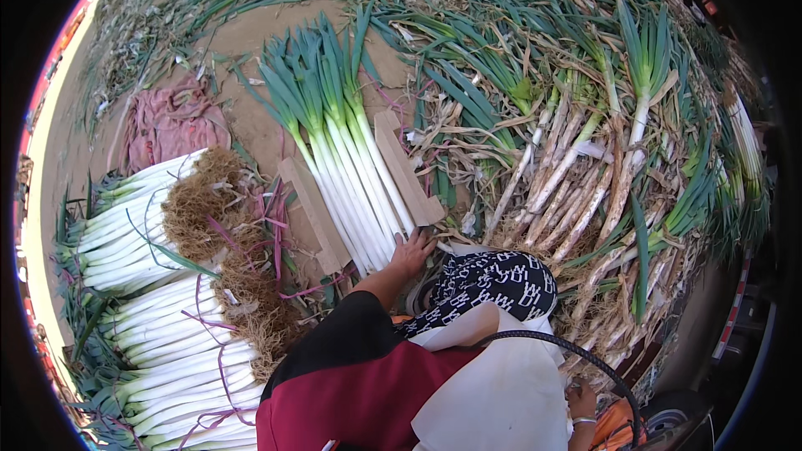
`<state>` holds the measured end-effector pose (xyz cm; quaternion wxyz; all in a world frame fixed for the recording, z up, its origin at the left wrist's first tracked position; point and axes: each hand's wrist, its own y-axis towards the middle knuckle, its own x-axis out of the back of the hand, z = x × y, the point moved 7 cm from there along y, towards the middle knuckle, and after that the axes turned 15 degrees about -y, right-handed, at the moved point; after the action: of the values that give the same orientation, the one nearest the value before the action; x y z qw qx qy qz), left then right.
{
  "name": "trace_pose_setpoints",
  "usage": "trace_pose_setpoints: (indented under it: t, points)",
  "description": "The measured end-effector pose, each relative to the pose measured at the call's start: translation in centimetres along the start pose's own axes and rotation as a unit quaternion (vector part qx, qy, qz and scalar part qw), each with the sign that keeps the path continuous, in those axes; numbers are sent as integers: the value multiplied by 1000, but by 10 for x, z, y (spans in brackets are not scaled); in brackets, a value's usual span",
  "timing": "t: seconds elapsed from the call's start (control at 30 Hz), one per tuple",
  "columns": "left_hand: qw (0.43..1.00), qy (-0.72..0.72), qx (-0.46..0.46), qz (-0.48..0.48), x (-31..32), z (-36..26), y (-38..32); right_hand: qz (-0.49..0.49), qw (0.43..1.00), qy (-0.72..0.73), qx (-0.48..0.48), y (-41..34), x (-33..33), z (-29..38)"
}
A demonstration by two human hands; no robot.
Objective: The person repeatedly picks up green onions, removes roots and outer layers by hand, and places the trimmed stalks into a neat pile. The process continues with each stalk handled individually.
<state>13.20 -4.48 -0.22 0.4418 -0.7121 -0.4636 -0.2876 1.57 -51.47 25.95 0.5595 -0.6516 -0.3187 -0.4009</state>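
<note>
Before me several peeled Welsh onions lie side by side, green leaves pointing away, between two notched wooden side pieces of a low rack. My left hand rests at their white lower ends, fingers spread, touching the stalks on the right. Down at the lower right, my right hand, with a bracelet at the wrist, is beside the root ends of the unpeeled onions; its fingers are partly hidden, and whether it holds something cannot be told.
Stacked white onions with brown roots and purple ties lie at left, a pink cloth above them. Pink ties lie near the rack. Loose leaves and peelings cover ground to the right. My patterned trouser knee is beside the rack.
</note>
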Motion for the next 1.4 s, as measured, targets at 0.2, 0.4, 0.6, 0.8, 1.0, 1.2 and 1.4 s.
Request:
trace_pose_setpoints:
  t: [0.2, 0.4, 0.6, 0.8, 1.0, 1.2, 1.4]
  points:
    - [1000, 5, 11, 27, -17, 5, 3, -13, 998, -66, 12, 10, -6, 1]
    - [997, 1, 25, 67, -13, 1, 3, -25, 999, -38, 15, 21, -12, -9]
    - [999, 13, 9, 46, -15, 5, -4, -5, 997, -66, 35, 9, -4, 2]
    - [994, -10, -5, 110, -40, 41, 8, -28, 997, -39, -66, -10, 46, 15]
    - [988, 40, -51, 140, -1, 48, 21, -220, 973, 68, -18, -10, 116, 26]
    - [996, -80, -11, -43, 132, 17, -8, -435, 898, 62, 35, 16, 172, 57]
    - [845, -455, -235, -152, 271, -148, 43, -291, 956, 0, -39, 84, 145, 65]
